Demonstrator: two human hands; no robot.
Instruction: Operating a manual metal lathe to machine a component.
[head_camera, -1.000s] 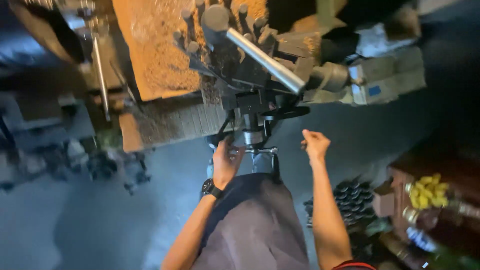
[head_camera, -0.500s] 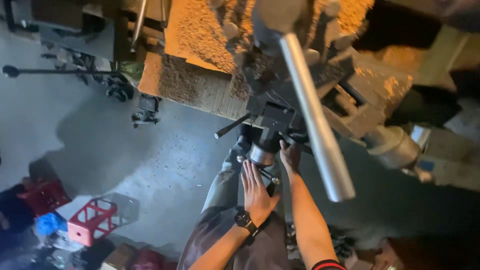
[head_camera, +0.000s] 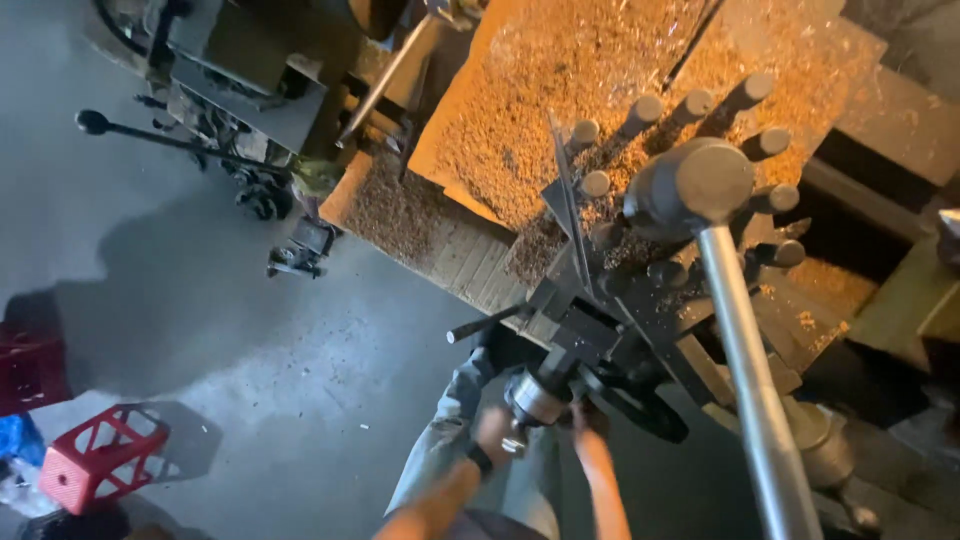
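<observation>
Steel handwheel hub (head_camera: 537, 398) under both hands: left hand (head_camera: 493, 432) touching, right hand (head_camera: 583, 418) beside; grips unclear. Shavings (head_camera: 560, 90) cover machine bed.

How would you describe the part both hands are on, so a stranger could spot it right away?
Start at the big lathe strewn with orange-brown shavings and follow its dark carriage down toward the person. At its near edge sits a short shiny metal dial, with the left hand and right hand beside it. It is bright and round; the black handwheel next to it is dark.
</observation>
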